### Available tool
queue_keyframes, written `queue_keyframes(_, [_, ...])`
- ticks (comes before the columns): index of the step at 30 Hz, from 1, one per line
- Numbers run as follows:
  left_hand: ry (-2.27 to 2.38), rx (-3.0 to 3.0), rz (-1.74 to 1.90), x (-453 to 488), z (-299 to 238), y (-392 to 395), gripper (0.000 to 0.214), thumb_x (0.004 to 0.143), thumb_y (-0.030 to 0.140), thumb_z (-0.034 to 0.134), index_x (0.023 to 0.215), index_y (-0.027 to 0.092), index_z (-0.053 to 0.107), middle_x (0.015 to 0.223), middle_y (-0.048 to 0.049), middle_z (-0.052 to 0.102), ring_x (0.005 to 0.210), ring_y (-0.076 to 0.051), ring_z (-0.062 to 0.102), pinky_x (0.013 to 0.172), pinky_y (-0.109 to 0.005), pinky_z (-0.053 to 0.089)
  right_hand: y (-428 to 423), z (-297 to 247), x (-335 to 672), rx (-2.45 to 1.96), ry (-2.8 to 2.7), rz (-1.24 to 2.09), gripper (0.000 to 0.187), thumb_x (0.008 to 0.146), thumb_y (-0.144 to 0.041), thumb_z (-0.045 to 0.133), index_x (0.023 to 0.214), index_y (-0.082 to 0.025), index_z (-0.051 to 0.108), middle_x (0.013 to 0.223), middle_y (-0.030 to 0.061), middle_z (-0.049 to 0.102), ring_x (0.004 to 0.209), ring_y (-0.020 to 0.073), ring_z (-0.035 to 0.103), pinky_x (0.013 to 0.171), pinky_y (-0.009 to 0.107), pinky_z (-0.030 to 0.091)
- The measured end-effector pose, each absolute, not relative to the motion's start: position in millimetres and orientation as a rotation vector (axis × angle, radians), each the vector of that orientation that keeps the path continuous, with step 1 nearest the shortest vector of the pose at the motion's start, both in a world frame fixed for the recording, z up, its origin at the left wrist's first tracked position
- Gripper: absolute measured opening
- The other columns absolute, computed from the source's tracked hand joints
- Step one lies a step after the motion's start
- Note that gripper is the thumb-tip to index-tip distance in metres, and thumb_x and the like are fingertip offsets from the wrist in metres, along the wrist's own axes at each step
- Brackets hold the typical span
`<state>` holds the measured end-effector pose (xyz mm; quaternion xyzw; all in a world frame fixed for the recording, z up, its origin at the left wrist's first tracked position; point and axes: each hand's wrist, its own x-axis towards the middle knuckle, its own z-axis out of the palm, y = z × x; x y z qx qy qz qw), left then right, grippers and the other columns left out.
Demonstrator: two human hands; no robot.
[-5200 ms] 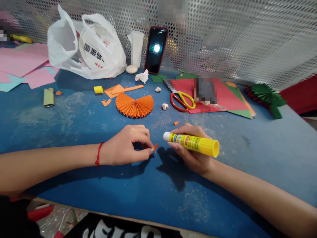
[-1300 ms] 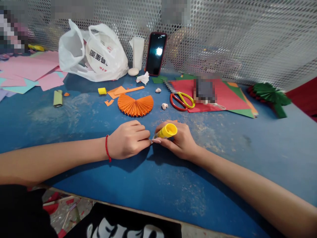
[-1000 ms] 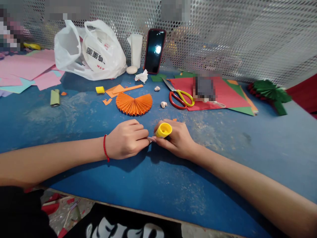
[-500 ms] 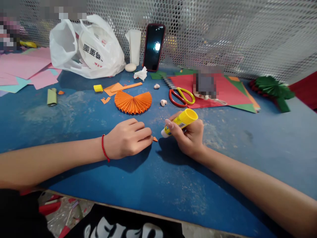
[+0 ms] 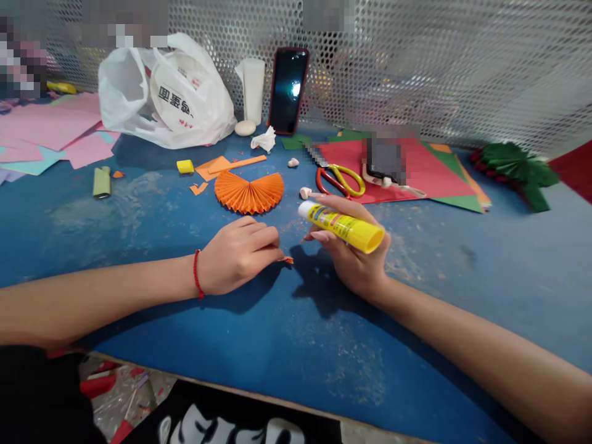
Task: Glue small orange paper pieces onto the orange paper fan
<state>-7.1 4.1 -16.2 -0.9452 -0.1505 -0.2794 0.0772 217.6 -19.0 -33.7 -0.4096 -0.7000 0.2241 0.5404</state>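
- Paper fan (image 5: 250, 193): landmark, on table (image 5: 203, 345).
- Left hand (image 5: 240, 256): just before fan, paper scrap (image 5: 288, 260) in fingertips.
- Right hand (image 5: 361, 262): before fan, off right, glue stick (image 5: 343, 228) in grip.
- Scissors (image 5: 329, 167): right of fan, partly on paper sheets (image 5: 437, 182).
- Lighter (image 5: 102, 183): left of fan, well apart.
- Bag (image 5: 198, 120): behind fan, to left.
- Phone (image 5: 288, 92): behind fan, slightly right.

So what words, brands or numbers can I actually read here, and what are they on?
"鸡蛋面": black characters, upside down, on the round white tub in the plastic bag.
Small red print on the tub: too blurred to read.
Yellow glue stick: label print too small and blurred.
Black clothing: white markings, cut off, unreadable.
I can make out no numbers.
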Motion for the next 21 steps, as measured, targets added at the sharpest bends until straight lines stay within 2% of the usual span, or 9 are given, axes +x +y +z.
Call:
queue_keyframes(2, [-0.569, -2.981, -0.931, -9, -17, 6, 0.021, 0.098, 0.023, 0.055, 0.088, 0.015, 0.071, 0.081, -0.0039, 0.064, 0.073, -0.013, 0.058, 0.067, -0.027, 0.042, -20, -36, 219, -0.938, -1.667, 0.540, 0.033, 0.093, -0.035, 0.063, 0.125, -0.030, 0.056, 0.103, 0.0029, 0.074, 0.071, 0.0173, 0.074, 0.066, 0.033, 0.062])
queue_keyframes(5, [-0.771, -3.286, -1.022, -12, -15, 12, 0.017, 0.095, 0.024, 0.060, 0.089, 0.016, 0.073, 0.082, -0.0030, 0.062, 0.074, -0.011, 0.059, 0.067, -0.023, 0.045, -22, -34, 220, -0.879, -1.768, 0.503, 0.029, 0.093, -0.023, 0.063, 0.120, -0.032, 0.057, 0.092, -0.0010, 0.075, 0.076, 0.0167, 0.076, 0.070, 0.031, 0.062])
queue_keyframes(10, [-1.089, -3.586, -1.054, -11, -12, 21, 0.013, 0.089, 0.025, 0.068, 0.083, 0.015, 0.074, 0.078, -0.0012, 0.062, 0.071, -0.010, 0.060, 0.065, -0.020, 0.046, -25, -25, 218, -0.749, -1.954, 0.413, 0.042, 0.076, -0.027, 0.083, 0.110, -0.026, 0.059, 0.088, -0.0001, 0.078, 0.077, 0.0181, 0.077, 0.076, 0.030, 0.060])
queue_keyframes(17, [-1.253, -3.632, -1.014, -10, -13, 22, 0.009, 0.085, 0.022, 0.072, 0.080, 0.015, 0.075, 0.077, -0.0006, 0.062, 0.069, -0.010, 0.058, 0.062, -0.020, 0.044, -26, -27, 224, -0.843, -1.962, 0.484, 0.038, 0.078, -0.026, 0.081, 0.107, -0.026, 0.058, 0.086, -0.0007, 0.079, 0.077, 0.0190, 0.078, 0.071, 0.029, 0.060])
queue_keyframes(21, [-1.258, -3.648, -0.989, -10, -13, 21, 0.013, 0.086, 0.025, 0.071, 0.080, 0.015, 0.075, 0.079, -0.0015, 0.062, 0.070, -0.010, 0.058, 0.063, -0.022, 0.045, -27, -29, 224, -0.863, -1.997, 0.443, 0.037, 0.078, -0.022, 0.081, 0.107, -0.027, 0.057, 0.082, -0.0022, 0.079, 0.074, 0.0180, 0.078, 0.073, 0.029, 0.060])
